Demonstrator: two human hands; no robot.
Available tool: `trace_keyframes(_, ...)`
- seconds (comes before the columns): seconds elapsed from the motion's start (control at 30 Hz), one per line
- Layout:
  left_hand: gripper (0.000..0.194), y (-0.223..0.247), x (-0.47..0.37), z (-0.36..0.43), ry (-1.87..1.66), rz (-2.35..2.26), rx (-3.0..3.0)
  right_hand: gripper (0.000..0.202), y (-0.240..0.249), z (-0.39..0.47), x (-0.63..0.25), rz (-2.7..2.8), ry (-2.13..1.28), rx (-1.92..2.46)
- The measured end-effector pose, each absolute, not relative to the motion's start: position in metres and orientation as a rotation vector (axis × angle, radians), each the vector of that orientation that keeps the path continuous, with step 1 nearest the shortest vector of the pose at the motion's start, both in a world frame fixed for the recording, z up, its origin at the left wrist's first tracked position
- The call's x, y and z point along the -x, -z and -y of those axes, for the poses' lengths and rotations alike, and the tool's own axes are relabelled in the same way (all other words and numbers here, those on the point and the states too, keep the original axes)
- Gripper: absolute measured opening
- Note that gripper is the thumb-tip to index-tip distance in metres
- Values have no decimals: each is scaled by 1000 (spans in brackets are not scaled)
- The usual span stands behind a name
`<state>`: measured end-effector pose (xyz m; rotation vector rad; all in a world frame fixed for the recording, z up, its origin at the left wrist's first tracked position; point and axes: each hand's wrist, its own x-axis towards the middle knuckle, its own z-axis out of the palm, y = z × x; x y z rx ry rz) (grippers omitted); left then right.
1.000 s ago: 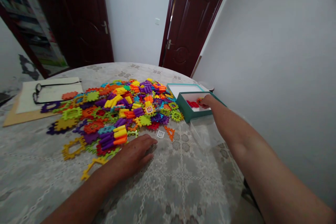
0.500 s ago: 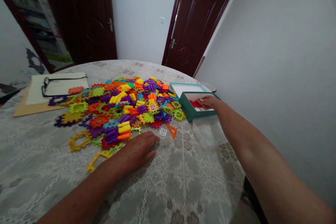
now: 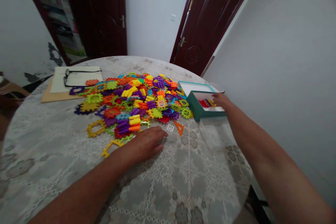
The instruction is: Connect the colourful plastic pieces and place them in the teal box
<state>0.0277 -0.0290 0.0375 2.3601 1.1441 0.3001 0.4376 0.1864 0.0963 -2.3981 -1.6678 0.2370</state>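
Note:
My left hand (image 3: pixel 150 142) lies palm down on the table beside the pile, its fingers stretched out and holding nothing. Just past its fingertips are a small white lattice window piece (image 3: pixel 170 128) and an orange triangle piece (image 3: pixel 179 128). A large heap of coloured plastic building pieces (image 3: pixel 112 112) spreads to the left, with purple, yellow and orange tubes on top. At the right, my right hand (image 3: pixel 221 100) is over the right side of a green box (image 3: pixel 195 106), fingers apart, nothing seen in them. Red, yellow and dark pieces (image 3: pixel 205 103) lie inside the box.
A light box lid (image 3: pixel 193 87) lies behind the green box, and a clear plastic tray (image 3: pixel 214 133) in front of it. Black-framed glasses (image 3: pixel 66 77) rest on papers (image 3: pixel 59 85) at the left. A white wall (image 3: pixel 288 59) stands close on the right.
My right hand has let go of the pieces in the box and drawn slightly up and away from them. The view has turned a little left; my left hand stays by the pile.

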Motion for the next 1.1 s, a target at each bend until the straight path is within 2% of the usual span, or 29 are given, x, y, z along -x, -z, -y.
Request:
trace_keyframes(0.1,42,-36,-27,32,-350,-1094,-2359,50,-106,-159,-416,1719,6,2186)
trace_keyframes(0.17,41,-37,-27,33,-387,-1073,-2357,42,-104,-129,-391,1754,84,1819)
trace_keyframes(0.33,29,-53,-25,34,-483,-944,-2314,31,-73,-26,-305,1824,-221,1230)
trace_keyframes(0.43,26,-75,-15,35,-630,-886,-2227,25,-45,18,-261,1896,-382,1061)
trace_keyframes(0.53,29,-102,9,39,-737,-1004,-2191,28,-17,37,-238,2050,-425,934)
trace_keyframes(0.67,44,-116,59,56,-773,-1376,-2298,34,9,44,-229,2222,-394,798)
trace_keyframes(0.83,99,-65,118,92,-598,-1766,-2303,35,16,48,-223,2267,-403,746)
trace_keyframes(0.87,105,-52,126,97,-549,-1835,-2282,34,16,49,-222,2269,-406,731)
trace_keyframes(0.97,109,-22,140,103,-471,-1949,-2207,33,14,50,-219,2275,-413,706)
trace_keyframes(1.1,109,-13,130,89,-335,-1962,-2231,33,14,49,-218,2295,-394,708)
